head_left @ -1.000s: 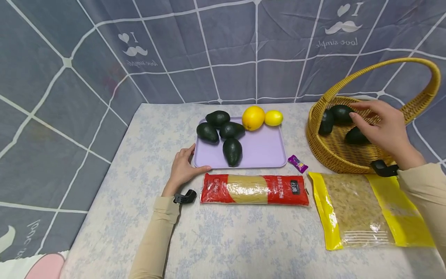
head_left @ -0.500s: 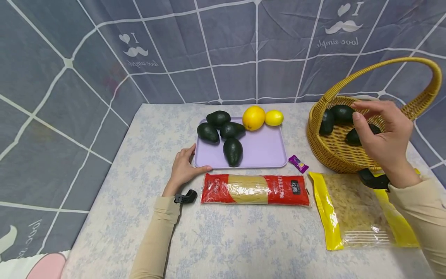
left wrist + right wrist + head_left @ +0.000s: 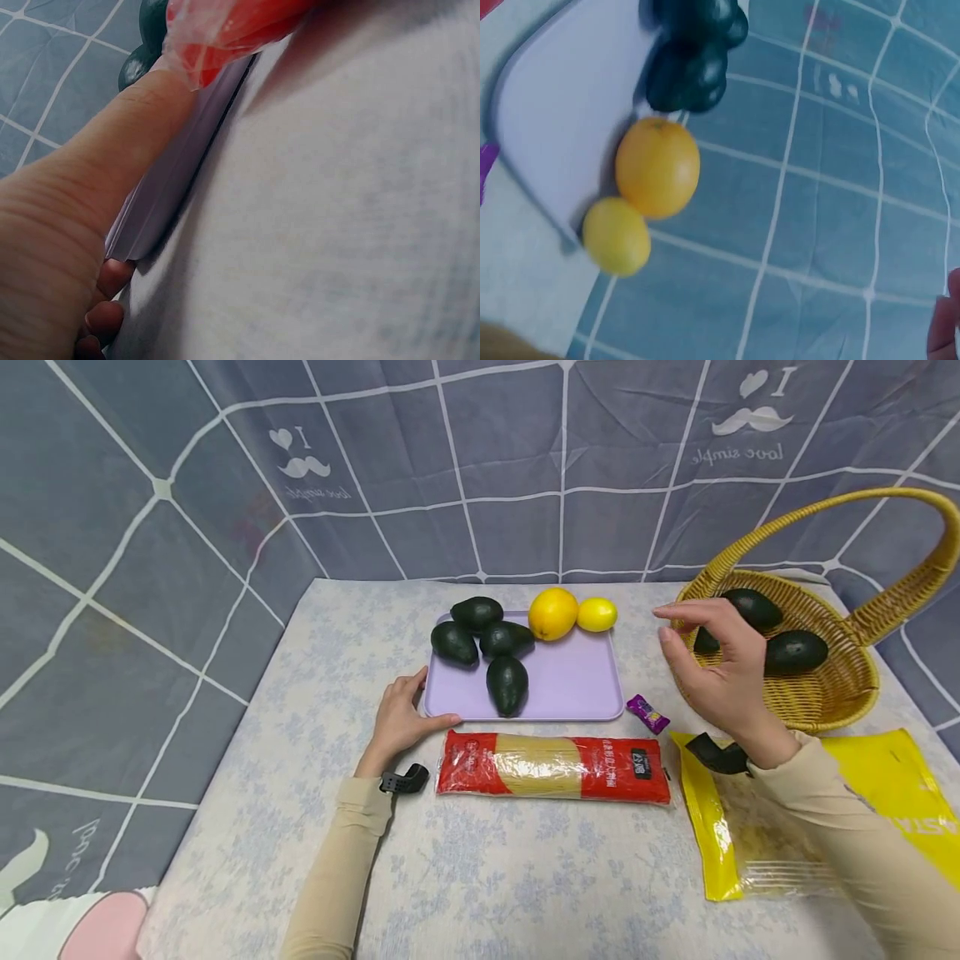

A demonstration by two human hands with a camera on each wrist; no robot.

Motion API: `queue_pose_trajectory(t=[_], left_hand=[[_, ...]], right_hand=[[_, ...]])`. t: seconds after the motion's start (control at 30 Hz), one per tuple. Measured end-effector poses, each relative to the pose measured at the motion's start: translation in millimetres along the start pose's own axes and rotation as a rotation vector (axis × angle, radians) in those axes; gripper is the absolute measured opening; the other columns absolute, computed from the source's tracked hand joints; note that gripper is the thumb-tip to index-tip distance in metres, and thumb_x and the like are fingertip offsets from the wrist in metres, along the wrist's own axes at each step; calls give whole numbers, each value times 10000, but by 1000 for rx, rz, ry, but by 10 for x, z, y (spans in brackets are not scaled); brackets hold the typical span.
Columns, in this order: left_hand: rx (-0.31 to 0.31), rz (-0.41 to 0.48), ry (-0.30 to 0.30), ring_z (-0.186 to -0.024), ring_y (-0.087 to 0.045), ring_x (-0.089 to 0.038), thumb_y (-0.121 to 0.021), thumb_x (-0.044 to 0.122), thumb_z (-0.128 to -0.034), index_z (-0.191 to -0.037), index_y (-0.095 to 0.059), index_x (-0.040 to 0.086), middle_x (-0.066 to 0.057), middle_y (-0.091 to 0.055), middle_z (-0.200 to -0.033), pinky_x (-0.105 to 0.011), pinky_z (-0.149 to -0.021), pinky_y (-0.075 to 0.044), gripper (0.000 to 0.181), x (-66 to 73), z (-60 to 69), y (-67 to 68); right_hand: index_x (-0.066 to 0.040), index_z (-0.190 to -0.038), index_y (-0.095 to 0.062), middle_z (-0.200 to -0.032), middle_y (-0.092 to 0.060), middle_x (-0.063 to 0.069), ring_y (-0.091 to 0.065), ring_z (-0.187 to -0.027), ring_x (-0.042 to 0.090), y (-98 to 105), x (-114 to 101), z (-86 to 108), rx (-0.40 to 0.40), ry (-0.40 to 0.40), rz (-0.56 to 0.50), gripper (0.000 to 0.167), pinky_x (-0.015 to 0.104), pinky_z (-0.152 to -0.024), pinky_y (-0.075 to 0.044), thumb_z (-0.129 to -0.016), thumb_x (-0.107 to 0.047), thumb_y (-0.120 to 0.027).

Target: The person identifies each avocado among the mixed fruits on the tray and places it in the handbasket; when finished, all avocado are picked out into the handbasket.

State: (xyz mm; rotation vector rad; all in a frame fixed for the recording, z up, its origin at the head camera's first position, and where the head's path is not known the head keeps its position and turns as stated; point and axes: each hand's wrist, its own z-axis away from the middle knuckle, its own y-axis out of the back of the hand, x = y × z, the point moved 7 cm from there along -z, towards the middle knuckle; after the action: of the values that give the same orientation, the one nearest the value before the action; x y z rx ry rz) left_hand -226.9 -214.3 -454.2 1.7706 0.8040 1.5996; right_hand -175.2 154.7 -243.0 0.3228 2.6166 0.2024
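Observation:
My left hand [image 3: 401, 718] holds the front left corner of a lilac tray [image 3: 573, 693], thumb along its front side and fingers at its left side. Several dark green avocados [image 3: 507, 685] lie on the tray's left half. An orange [image 3: 553, 614] and a lemon [image 3: 597, 614] sit side by side at its back right. My right hand [image 3: 716, 664] hovers, holding nothing, with thumb and forefinger curved and apart. It covers the left part of a wicker basket [image 3: 862, 693]. Inside are avocados [image 3: 795, 652], one mostly hidden behind the hand.
A red pack of dry noodles [image 3: 553, 767] lies before the tray. Between tray and basket is a small purple wrapped sweet [image 3: 648, 714]. A yellow pasta bag [image 3: 712, 827] lies partly under my right forearm. The basket's tall handle [image 3: 825, 510] arches above it.
My right hand has moved left, from over the basket's inside to its left rim. The avocados in the basket show more now. My left hand stays at the tray.

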Motion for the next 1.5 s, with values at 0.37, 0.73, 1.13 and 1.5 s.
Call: queue_pose_trajectory(t=[0.37,0.73,1.13,1.5], left_hand=[[14,-4,-13,-1015,-403,-268,-847,524,-617,-1470,-346,59,-137,-486,-1182,-409,-816,-357,1093,-10,-23,7],[10,-4,-26,-1021,-411,-280,-852,502,-622,-1468,-349,54,-153,-486,-1186,-420,-834,-362,1081,29,-48,-4],[10,-5,-17,-1003,-410,-273,-852,513,-616,-1464,-354,49,-149,-490,-1166,-412,-818,-364,1087,19,-34,-12],[19,2,-11,-1008,-414,-274,-849,517,-616,-1465,-356,54,-145,-492,-1179,-417,-825,-361,1085,-8,-12,-3]], right_hand=[[-13,-1097,-676,-1074,-652,77,-532,-963,218,-696,394,20,-339,-82,33,309,286,-754,-401,-792,30,-708],[-55,-1091,-671,-1071,-631,35,-530,-917,169,-1236,592,102,-527,-200,63,256,334,-742,-438,-844,-108,-710],[-143,-1225,-632,-1204,-565,88,-482,-1101,264,-1551,781,302,-788,-339,234,415,430,-908,-386,-856,-324,-695],[-141,-1310,-565,-1277,-531,128,-491,-1118,290,-1722,901,443,-904,-398,280,541,467,-871,-415,-846,-389,-693]])
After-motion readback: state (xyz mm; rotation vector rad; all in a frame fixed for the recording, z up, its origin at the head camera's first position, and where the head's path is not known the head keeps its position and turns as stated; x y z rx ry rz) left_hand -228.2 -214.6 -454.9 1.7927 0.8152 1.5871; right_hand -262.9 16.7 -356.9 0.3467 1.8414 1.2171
